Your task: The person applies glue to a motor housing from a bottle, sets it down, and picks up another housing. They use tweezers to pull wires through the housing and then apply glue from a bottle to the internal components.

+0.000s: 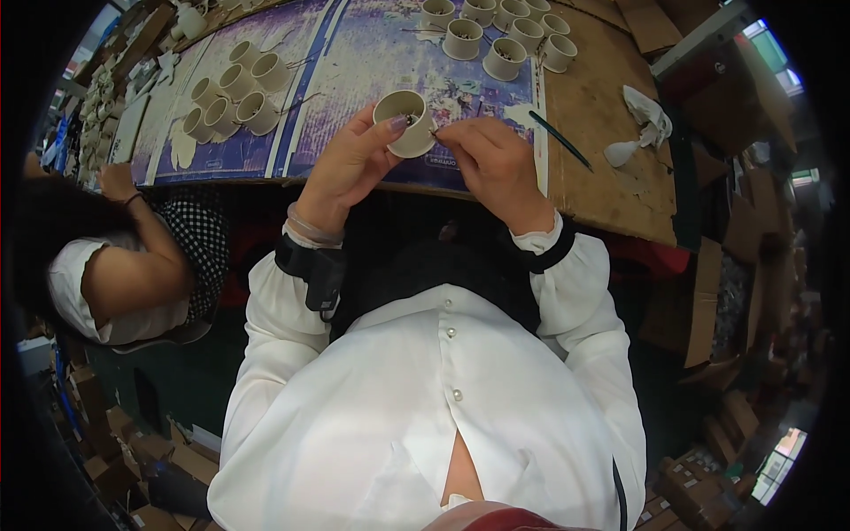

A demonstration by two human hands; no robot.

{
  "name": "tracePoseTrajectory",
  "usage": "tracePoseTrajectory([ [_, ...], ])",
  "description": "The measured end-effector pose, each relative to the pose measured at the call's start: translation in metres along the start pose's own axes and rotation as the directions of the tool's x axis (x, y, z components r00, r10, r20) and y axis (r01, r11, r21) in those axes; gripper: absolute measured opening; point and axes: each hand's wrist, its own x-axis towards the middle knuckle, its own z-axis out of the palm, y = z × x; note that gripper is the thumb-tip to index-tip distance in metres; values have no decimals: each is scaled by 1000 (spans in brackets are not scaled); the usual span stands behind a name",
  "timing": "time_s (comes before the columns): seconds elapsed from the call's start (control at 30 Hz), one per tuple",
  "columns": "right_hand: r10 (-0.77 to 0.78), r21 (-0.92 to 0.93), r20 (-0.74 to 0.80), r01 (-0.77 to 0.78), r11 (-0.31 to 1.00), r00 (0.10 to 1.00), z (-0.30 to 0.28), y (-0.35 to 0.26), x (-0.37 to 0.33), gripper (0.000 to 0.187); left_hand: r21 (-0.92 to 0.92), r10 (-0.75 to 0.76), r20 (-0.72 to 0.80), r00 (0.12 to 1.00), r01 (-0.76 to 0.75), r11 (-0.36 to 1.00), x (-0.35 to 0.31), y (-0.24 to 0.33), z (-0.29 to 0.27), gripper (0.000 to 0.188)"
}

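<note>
Purple table [354,57], seemingly lettered, hands [347,166] at cup [416,142]

Dark green floor [657,398], bright window [768,55]

This is a workshop. Pale cups [463,46] stand grouped on a cardboard-covered worktable [611,102], a co-worker [142,281] sits alongside, and cardboard boxes [706,301] pile up around.

Cream cup [413,142], mottled purple sheet [359,57]
</note>
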Motion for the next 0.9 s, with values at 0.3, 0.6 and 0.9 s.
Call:
tracePoseTrajectory([
  [0.3,113,9,90,-115,993,989,7,6,-8,16,-8,83,-37,996,-83,997,1,-19,7,46],
  [0.6,107,15,105,-109,994,989,9,3,-8,17,471,166,-80,983,-110,876,4,-24,3,61],
  [0.9,101,-75,120,-92,993,988,12,0,-11,15,227,105,-247,963,-48,973,7,-31,2,43],
])
